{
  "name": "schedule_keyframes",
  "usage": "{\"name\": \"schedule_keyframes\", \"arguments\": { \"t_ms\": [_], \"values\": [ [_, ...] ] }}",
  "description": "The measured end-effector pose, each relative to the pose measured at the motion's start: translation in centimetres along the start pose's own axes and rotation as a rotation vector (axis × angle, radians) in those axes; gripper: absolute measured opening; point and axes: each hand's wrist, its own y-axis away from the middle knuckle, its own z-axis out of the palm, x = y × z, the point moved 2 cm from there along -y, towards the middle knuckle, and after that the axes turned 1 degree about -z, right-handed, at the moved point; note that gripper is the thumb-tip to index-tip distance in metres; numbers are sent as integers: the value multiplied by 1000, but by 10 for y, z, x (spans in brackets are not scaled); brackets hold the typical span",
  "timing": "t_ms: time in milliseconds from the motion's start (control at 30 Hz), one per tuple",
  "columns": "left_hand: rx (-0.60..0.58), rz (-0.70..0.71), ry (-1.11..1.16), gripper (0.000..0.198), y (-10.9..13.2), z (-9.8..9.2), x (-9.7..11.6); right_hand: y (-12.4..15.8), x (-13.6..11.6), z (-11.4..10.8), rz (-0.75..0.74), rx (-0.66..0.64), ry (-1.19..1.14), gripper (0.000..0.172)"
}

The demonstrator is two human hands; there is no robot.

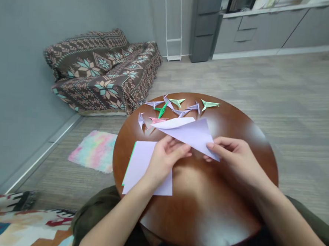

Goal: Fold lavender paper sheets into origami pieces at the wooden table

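Observation:
Both hands hold a lilac paper sheet (190, 132) folded into a triangle above the round brown table (237, 123). My left hand (165, 158) pinches its near left edge, thumb on top. My right hand (235, 155) grips its right corner, fingers closed on the paper. Under my left wrist lies a small stack of flat square sheets (142, 162), lilac on top with a green edge showing. Several folded paper cranes (179, 105) in lilac, green and pink lie at the table's far edge.
A patterned brown sofa (106, 71) stands at the back left against the grey wall. A pastel fluffy mat (94, 150) lies on the floor left of the table. Grey cabinets (270, 29) run along the far wall.

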Motion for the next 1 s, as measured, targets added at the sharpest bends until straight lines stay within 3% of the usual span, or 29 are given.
{"name": "schedule_keyframes", "arguments": {
  "t_ms": [167, 233, 300, 400, 500, 567, 667, 833, 933, 1000],
  "values": [
    [52, 48, -171, 31, -2, -2, -5, 11, 0, 31, -2, -242, 36, 27],
    [84, 79, -236, 25, -4, -5, -3, 11, 1, 28, -47, -162, 112, 26],
    [86, 56, -285, 21, -4, -6, -1, 7, 1, 16, -130, 40, 184, 26],
    [-3, -40, -343, 25, -2, -5, -3, -1, 1, -5, -301, 304, 187, 28],
    [-84, -71, -421, 27, 1, -2, -6, -3, -3, -16, -381, 402, 233, 31],
    [-115, -78, -461, 24, 3, 0, -7, -2, -5, -17, -417, 410, 275, 25],
    [-202, -76, -501, 19, 6, 4, -7, 0, -6, -11, -394, 291, 275, 23],
    [-313, -22, -562, 23, 9, 5, -7, -1, -5, -9, -344, 268, 24, 54],
    [-268, 108, -680, 22, 7, 4, -5, 3, -9, -9, -286, 255, 28, 24],
    [-151, 261, -763, 22, 5, 3, -2, 9, -15, -7, -325, 349, 101, 14]
  ]
}}
